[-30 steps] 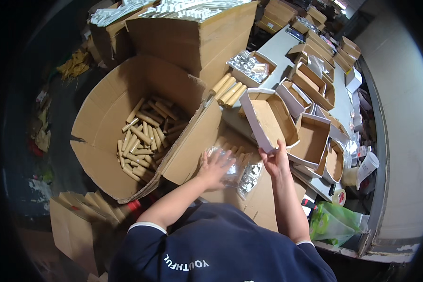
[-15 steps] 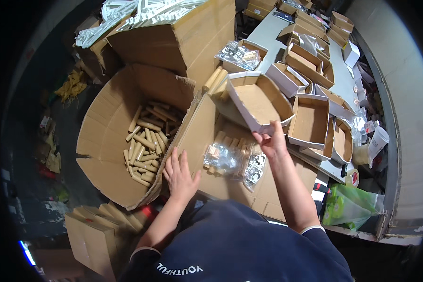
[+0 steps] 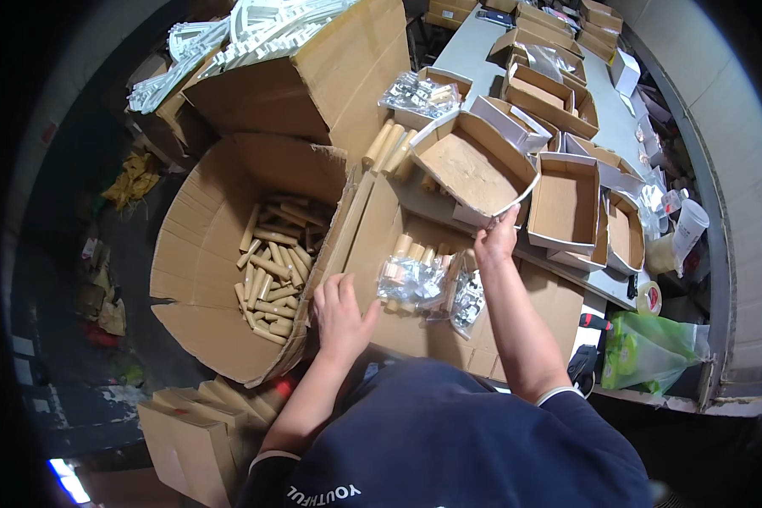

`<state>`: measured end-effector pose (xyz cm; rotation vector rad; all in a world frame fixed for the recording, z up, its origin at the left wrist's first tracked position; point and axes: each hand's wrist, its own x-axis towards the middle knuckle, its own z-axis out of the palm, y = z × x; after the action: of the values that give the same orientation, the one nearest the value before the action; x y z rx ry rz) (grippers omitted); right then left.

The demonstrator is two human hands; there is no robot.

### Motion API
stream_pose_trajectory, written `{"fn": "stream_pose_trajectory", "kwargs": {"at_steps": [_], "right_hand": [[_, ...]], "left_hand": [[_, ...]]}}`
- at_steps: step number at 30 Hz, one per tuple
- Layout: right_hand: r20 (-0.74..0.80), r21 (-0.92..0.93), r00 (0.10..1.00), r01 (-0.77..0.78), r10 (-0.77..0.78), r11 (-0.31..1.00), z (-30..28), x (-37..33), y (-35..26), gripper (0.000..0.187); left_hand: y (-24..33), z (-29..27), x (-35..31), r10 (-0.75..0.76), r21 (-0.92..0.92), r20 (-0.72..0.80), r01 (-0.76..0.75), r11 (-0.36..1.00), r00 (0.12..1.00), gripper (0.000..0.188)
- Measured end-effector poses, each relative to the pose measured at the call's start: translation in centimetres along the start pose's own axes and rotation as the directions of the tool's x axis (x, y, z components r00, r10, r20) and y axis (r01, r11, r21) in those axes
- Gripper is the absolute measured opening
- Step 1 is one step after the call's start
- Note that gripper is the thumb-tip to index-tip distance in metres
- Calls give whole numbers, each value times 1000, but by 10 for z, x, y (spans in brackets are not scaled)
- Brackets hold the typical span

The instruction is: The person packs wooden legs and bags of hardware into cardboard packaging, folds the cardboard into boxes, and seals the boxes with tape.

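Note:
My right hand (image 3: 495, 241) grips the near rim of an empty shallow cardboard tray (image 3: 474, 165), which is tilted up. My left hand (image 3: 340, 311) lies open and flat on a brown cardboard flap (image 3: 381, 233), holding nothing. Between my hands, clear plastic bags of small metal parts (image 3: 423, 284) lie on several short wooden dowels (image 3: 415, 254). To the left stands a large open carton (image 3: 220, 254) with many loose wooden dowels (image 3: 271, 271) in its bottom.
More empty cardboard trays (image 3: 567, 203) line the grey table (image 3: 474, 42) to the right. A tall carton (image 3: 330, 76) holds white plastic parts (image 3: 254, 25). A tray of bagged hardware (image 3: 419, 93), longer dowels (image 3: 385, 144), a green bag (image 3: 648, 351) and flat cartons (image 3: 195, 415) surround me.
My left hand has slid left off the plastic bags toward the big carton's edge. My right hand has risen from the bags and taken the tray's rim.

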<state>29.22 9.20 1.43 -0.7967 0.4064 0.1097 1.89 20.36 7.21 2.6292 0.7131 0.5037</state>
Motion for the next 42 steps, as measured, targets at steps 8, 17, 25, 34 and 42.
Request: {"fn": "stream_pose_trajectory", "kwargs": {"at_steps": [8, 17, 25, 34, 42], "right_hand": [[746, -422, 516, 855, 421, -300, -75, -119, 47, 54], [633, -254, 332, 943, 699, -217, -89, -92, 37, 42], [63, -965, 876, -69, -478, -253, -237, -66, -72, 53], [-79, -995, 948, -96, -308, -40, -271, -99, -103, 63], [674, -737, 724, 644, 148, 206, -179, -164, -130, 75]], "left_hand": [[-6, 14, 10, -23, -196, 98, 42, 980, 995, 48], [12, 97, 5, 343, -411, 245, -223, 884, 907, 34], [57, 109, 58, -200, 124, 567, 157, 980, 799, 88], [66, 125, 24, -150, 290, 606, -42, 956, 781, 87], [85, 114, 5, -7, 248, 742, -264, 932, 671, 67]]}}
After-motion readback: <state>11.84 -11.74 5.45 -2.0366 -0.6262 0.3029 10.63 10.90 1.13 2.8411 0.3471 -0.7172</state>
